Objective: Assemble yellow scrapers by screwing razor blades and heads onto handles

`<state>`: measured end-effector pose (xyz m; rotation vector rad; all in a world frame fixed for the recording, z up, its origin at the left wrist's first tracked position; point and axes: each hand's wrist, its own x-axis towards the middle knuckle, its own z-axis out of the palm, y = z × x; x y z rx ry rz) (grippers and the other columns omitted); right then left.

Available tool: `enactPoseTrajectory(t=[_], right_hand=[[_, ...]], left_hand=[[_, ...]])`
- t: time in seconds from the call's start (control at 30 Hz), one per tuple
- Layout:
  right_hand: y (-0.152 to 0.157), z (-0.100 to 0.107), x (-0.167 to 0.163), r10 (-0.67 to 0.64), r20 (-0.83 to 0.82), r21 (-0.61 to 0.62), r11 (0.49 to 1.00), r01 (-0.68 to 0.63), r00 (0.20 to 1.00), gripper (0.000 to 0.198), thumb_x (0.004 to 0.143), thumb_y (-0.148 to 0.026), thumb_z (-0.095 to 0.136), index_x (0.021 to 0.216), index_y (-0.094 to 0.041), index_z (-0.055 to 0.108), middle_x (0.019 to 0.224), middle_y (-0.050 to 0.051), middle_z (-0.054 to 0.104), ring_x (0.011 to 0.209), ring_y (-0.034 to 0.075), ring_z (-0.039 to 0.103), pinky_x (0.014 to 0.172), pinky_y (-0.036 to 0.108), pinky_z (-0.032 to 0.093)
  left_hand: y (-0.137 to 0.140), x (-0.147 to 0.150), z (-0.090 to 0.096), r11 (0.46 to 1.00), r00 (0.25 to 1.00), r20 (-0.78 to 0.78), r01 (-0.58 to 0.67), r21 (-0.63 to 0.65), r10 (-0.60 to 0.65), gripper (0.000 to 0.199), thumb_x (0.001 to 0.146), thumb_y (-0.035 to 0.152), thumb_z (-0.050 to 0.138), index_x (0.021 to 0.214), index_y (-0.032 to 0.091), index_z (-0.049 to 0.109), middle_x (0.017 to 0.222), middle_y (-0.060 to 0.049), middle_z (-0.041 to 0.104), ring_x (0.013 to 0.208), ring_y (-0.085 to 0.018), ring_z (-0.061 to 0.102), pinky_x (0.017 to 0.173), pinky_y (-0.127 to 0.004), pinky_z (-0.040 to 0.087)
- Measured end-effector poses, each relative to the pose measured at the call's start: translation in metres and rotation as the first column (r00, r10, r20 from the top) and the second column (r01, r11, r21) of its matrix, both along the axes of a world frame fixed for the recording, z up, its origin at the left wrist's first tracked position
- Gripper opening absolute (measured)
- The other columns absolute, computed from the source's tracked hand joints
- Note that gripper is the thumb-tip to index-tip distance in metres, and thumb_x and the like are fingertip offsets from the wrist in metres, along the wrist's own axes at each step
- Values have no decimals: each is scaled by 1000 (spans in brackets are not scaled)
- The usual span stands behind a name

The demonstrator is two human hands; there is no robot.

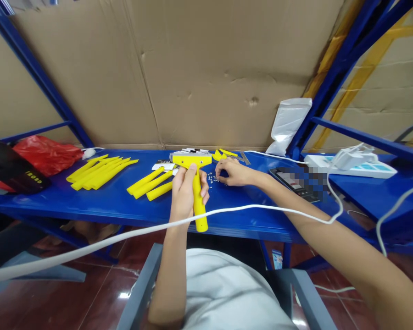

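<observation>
My left hand (183,190) is closed around the handle of a yellow T-shaped scraper (201,208). Its wide head points away from me and the round handle end faces me, with small holes showing along the head. To its right, my right hand (234,172) is low over the blue table, thumb and fingertips pinched together. Whatever they hold, if anything, is too small to make out. Beside those fingers lie several tiny pale pieces (212,178), perhaps screws. Yellow plastic parts (219,156) lie just behind the right hand. Several loose yellow tube handles (152,184) rest left of the scraper.
More yellow handles (101,173) are piled further left, near a red plastic bag (48,153) and a black bag (19,169). At right are a phone (292,183) and a white power strip (375,167). A white cable (241,208) crosses in front of both forearms.
</observation>
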<state>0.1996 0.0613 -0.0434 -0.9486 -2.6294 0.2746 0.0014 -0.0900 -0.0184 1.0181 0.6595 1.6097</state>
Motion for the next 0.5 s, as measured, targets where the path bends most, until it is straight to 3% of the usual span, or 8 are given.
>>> enactPoseTrajectory(t=[0.2, 0.5], right_hand=[[-1, 0, 0, -20, 8, -12, 1000, 20, 1000, 8, 94, -20, 72, 93, -21, 79, 115, 10, 77, 112, 28, 65, 115, 51, 43], [-2, 4, 0, 11, 14, -41, 999, -10, 1000, 9, 90, -16, 74, 93, -22, 80, 111, 9, 79, 110, 28, 68, 113, 50, 44]], left_hand=[[14, -2, 23, 995, 999, -27, -31, 93, 34, 38, 98, 49, 78, 88, 22, 54, 78, 3, 67, 44, -7, 53, 36, -20, 40], [7, -4, -1, 998, 992, -106, -59, 35, 62, 38, 98, 49, 75, 84, 22, 52, 70, 0, 71, 38, -10, 56, 36, -21, 39]])
